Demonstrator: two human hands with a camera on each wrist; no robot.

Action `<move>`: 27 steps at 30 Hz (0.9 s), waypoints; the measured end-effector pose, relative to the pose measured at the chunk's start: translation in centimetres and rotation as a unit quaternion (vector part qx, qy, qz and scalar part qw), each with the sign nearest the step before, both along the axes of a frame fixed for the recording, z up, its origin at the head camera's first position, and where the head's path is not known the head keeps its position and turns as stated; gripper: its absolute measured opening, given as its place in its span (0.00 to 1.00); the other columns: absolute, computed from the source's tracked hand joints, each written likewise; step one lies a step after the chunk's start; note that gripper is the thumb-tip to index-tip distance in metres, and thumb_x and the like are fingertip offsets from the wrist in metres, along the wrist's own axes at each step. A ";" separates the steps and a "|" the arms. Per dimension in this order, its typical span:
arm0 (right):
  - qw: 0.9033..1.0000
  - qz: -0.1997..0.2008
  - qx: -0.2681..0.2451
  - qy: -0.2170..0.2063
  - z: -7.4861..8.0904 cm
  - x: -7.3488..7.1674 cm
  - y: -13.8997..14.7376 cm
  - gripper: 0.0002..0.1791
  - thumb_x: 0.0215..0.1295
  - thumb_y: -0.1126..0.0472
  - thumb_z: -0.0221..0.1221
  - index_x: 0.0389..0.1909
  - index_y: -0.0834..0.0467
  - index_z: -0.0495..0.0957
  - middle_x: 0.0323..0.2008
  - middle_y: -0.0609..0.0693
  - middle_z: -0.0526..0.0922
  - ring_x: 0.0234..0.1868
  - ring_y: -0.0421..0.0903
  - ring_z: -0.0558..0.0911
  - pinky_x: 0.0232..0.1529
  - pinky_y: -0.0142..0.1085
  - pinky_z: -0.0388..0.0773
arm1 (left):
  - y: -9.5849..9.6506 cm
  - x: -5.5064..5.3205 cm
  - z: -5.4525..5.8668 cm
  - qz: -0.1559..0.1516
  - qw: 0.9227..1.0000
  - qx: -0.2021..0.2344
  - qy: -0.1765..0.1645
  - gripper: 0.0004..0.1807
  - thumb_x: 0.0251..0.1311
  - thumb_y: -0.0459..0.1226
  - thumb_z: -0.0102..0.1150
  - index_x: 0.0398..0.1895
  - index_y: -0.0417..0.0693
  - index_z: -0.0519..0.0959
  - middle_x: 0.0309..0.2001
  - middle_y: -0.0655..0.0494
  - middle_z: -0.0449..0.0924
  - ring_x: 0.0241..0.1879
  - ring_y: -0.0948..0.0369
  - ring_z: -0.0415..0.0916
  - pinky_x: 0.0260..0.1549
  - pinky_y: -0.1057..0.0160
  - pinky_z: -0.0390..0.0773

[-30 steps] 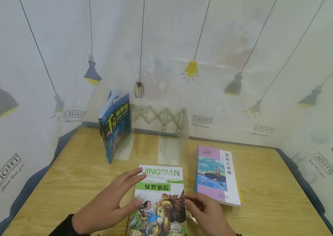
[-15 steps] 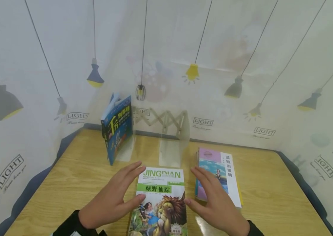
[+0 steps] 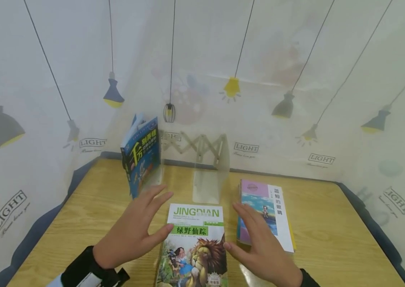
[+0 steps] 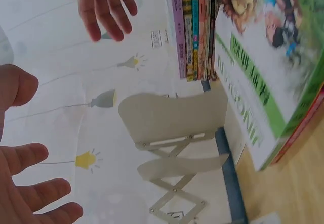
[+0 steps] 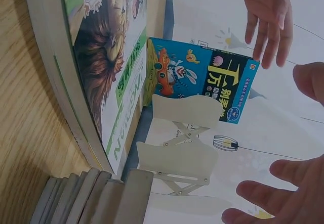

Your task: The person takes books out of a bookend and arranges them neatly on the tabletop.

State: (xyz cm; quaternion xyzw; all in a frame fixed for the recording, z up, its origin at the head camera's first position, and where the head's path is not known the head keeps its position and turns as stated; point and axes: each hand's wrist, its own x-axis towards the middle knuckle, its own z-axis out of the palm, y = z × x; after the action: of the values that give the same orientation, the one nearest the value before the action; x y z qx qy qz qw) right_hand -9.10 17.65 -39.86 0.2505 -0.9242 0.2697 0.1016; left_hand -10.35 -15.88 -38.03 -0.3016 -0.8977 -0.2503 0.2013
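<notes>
Both hands hover over a pile of books in the near middle of the table, fingers spread and holding nothing. The top book (image 3: 195, 239) has a green and white cover with a lion and a girl. My left hand (image 3: 128, 231) is by its left edge, and my right hand (image 3: 265, 249) is by its right edge. In the left wrist view, the pile (image 4: 273, 57) shows a red-edged book under the top one. Beyond it stands a pale expandable bookend (image 3: 206, 187), with an upright blue book (image 3: 141, 159) at its left end.
To the right lies a stack of several books (image 3: 258, 215), topped by one with a pink and white cover. A curtain printed with lamps (image 3: 202, 59) closes off the back and sides. The wooden tabletop (image 3: 331, 239) extends to the right.
My right hand has come off the right edge of the lion book, and its fingers have straightened. My left hand has shifted slightly up and left. The books stay in place.
</notes>
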 end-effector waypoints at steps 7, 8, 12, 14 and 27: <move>1.000 -0.011 -0.003 -0.024 0.1 0.0 0.0 0.47 0.66 0.38 0.62 0.80 0.44 0.50 0.76 0.53 0.60 0.74 0.58 0.62 0.66 0.63 0.65 | -1.2 -4.2 3.5 0.038 0.996 -0.017 0.074 0.34 0.65 0.44 0.62 0.71 0.40 0.68 0.71 0.35 0.64 0.72 0.39 0.60 0.68 0.36 0.61; 0.999 -0.013 -0.003 -0.032 0.1 0.0 0.0 0.47 0.66 0.38 0.62 0.79 0.44 0.51 0.76 0.53 0.61 0.74 0.58 0.63 0.66 0.63 0.66 | -1.4 -5.0 3.9 0.045 0.995 -0.020 0.091 0.33 0.64 0.44 0.62 0.70 0.38 0.69 0.69 0.34 0.65 0.71 0.38 0.61 0.67 0.35 0.62; 0.999 -0.017 -0.005 -0.051 -0.2 0.0 0.0 0.46 0.65 0.36 0.61 0.79 0.45 0.53 0.74 0.50 0.63 0.72 0.57 0.66 0.64 0.61 0.70 | -2.3 -7.7 6.0 0.085 0.987 -0.030 0.135 0.31 0.62 0.41 0.63 0.66 0.34 0.72 0.65 0.28 0.69 0.66 0.33 0.65 0.64 0.33 0.65; 0.998 -0.017 -0.005 -0.056 -0.3 0.1 0.0 0.46 0.65 0.36 0.61 0.79 0.44 0.53 0.74 0.49 0.64 0.71 0.56 0.67 0.64 0.60 0.71 | -2.8 -9.0 6.6 0.111 0.983 -0.035 0.143 0.31 0.62 0.41 0.62 0.64 0.33 0.73 0.64 0.28 0.69 0.65 0.32 0.66 0.64 0.33 0.65; 0.998 -0.013 -0.008 -0.067 -0.3 0.8 -0.2 0.43 0.66 0.39 0.62 0.78 0.43 0.55 0.74 0.49 0.64 0.72 0.56 0.67 0.63 0.60 0.71 | -5.2 -13.9 6.1 0.281 0.957 -0.062 0.031 0.39 0.61 0.36 0.58 0.75 0.36 0.58 0.68 0.20 0.59 0.51 0.29 0.76 0.41 0.35 0.81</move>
State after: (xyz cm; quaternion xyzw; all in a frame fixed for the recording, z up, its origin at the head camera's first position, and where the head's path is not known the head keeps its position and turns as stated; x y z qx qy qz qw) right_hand -8.34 17.41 -40.12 0.2187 -0.9301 0.2918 0.0449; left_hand -24.26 -21.05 -31.88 -0.0563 -0.9534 -0.1179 0.2719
